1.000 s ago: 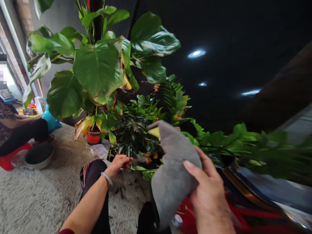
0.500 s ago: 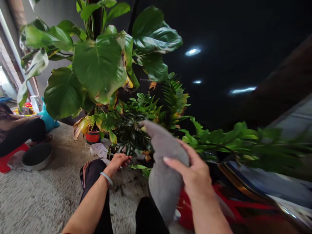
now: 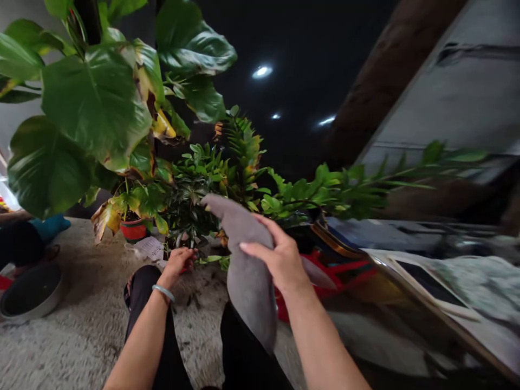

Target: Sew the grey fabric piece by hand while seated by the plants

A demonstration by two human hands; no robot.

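Observation:
In my right hand (image 3: pixel 282 260) is a grey plush fabric piece (image 3: pixel 249 281), gripped at its right side with the thumb lying on its face. The piece looks limp and flat, with a narrow curved tip at the top and a small yellowish spot near that tip. Its lower end hangs by my right knee. My left hand (image 3: pixel 179 264), with a pale bangle on the wrist, hovers beyond my left knee, apart from the fabric. Its fingers are curled together, and whatever may be in them is too small or hidden to make out.
Large leafy plants (image 3: pixel 95 103) stand ahead, one in a red and green pot (image 3: pixel 133 230) beside a printed paper (image 3: pixel 150 249). A dark basin (image 3: pixel 32 290) sits at left near another person's leg (image 3: pixel 18 241). Red plastic (image 3: pixel 345 273) and a glossy dark surface (image 3: pixel 390 309) lie at right.
My view has swung to the right, so the plants, pot and basin sit farther left. The grey fabric stays in my right hand. My left hand remains curled near my knee.

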